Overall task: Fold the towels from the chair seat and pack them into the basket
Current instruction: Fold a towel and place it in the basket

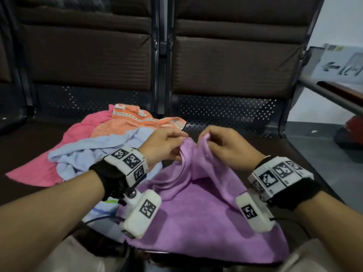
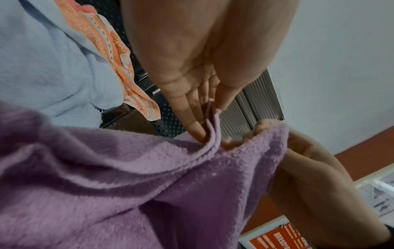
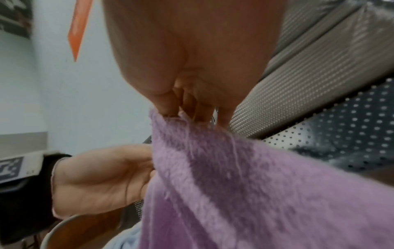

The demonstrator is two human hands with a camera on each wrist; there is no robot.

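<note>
Both hands pinch the purple towel (image 1: 196, 203) at its raised edge, frame centre

Head view: left hand (image 1: 163, 145) and right hand (image 1: 222, 146) grip neighbouring folds; blue towel (image 1: 94, 152), orange towel (image 1: 127, 122) and pink towel (image 1: 37, 173) heaped left on the dark chair seat (image 1: 255, 142). Left wrist view: fingers (image 2: 192, 116) clamp the hem. Right wrist view: fingertips (image 3: 168, 107) nip fuzzy cloth; basket unseen
</note>
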